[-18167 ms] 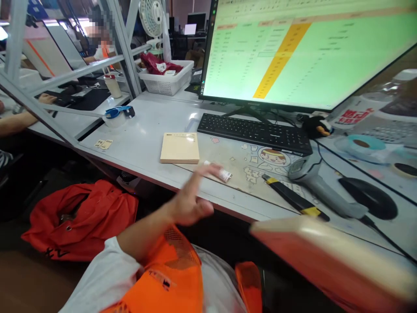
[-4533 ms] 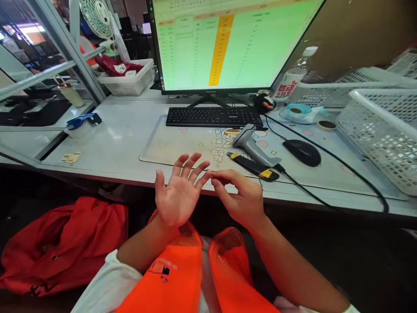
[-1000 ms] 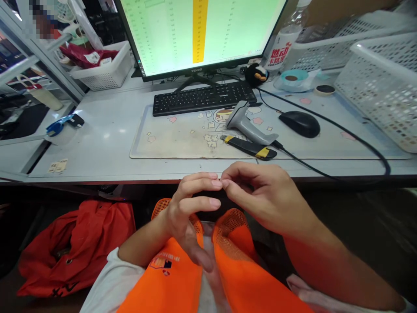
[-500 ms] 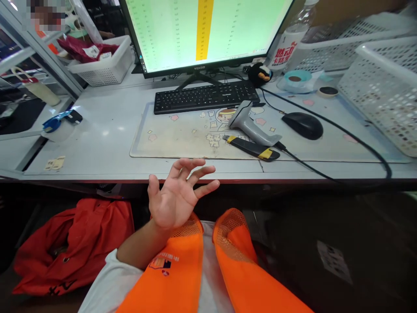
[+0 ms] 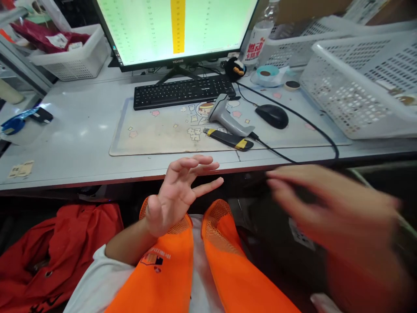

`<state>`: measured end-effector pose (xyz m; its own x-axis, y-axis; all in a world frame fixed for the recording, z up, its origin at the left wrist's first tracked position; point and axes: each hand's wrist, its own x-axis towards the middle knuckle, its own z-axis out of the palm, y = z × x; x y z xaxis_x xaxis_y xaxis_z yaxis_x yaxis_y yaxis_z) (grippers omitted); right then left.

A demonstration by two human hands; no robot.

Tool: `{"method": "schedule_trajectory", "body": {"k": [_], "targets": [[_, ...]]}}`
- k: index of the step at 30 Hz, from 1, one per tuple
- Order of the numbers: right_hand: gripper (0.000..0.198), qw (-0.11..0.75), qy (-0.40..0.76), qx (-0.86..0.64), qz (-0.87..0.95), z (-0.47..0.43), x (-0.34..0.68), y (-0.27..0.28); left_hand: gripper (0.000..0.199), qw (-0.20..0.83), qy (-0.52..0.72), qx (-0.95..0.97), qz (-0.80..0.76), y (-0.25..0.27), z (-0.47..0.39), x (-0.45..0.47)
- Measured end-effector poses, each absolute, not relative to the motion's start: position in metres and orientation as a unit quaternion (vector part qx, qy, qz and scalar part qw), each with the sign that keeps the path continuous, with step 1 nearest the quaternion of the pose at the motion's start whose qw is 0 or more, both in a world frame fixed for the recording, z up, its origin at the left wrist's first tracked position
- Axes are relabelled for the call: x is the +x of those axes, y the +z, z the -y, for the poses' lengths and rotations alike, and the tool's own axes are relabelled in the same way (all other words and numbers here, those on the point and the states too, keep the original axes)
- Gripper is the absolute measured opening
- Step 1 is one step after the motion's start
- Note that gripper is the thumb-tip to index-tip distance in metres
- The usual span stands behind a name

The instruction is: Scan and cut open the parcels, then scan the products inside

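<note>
My left hand (image 5: 177, 191) is raised palm up just in front of the desk edge, its fingers spread and nothing in it. My right hand (image 5: 339, 204) is at the right, in front of the desk and smeared by motion. Whether its fingers hold anything cannot be made out. On the desk mat (image 5: 156, 139) lies a grey barcode scanner (image 5: 230, 118) with its cable running right. Close in front of it is a black and yellow utility knife (image 5: 228, 139). Neither hand touches these.
A keyboard (image 5: 182, 92), monitor (image 5: 146, 34) and mouse (image 5: 272, 116) are on the desk. White baskets (image 5: 352, 100) stand at the right, and another basket (image 5: 74, 61) at back left. A bottle (image 5: 257, 41) and tape rolls (image 5: 267, 74) are behind. Red fabric (image 5: 71, 243) is at lower left.
My right hand has come into view at the right. The view has shifted, so the desk things appear further left. My left hand stays raised, its fingers slightly more curled.
</note>
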<state>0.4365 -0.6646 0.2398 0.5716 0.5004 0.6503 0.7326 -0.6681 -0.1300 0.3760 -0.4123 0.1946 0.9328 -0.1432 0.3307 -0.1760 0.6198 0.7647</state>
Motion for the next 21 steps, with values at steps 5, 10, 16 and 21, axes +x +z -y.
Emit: {"method": "schedule_trajectory", "body": {"k": [5, 10, 16, 21], "targets": [[0.014, 0.241, -0.250, -0.814, 0.466, 0.615, 0.430, 0.238, 0.084, 0.853, 0.046, 0.472, 0.221, 0.196, 0.412, 0.366], [0.014, 0.237, -0.245, -0.808, 0.480, 0.600, 0.432, 0.242, 0.077, 0.840, 0.073, 0.502, 0.194, 0.195, 0.410, 0.360], [0.016, 0.167, -0.275, -0.820, 0.473, 0.603, 0.429, 0.241, 0.073, 0.836, 0.074, 0.506, 0.196, 0.195, 0.413, 0.360], [0.015, 0.145, -0.279, -0.822, 0.475, 0.604, 0.428, 0.242, 0.075, 0.829, 0.069, 0.517, 0.200, 0.194, 0.414, 0.361]]}}
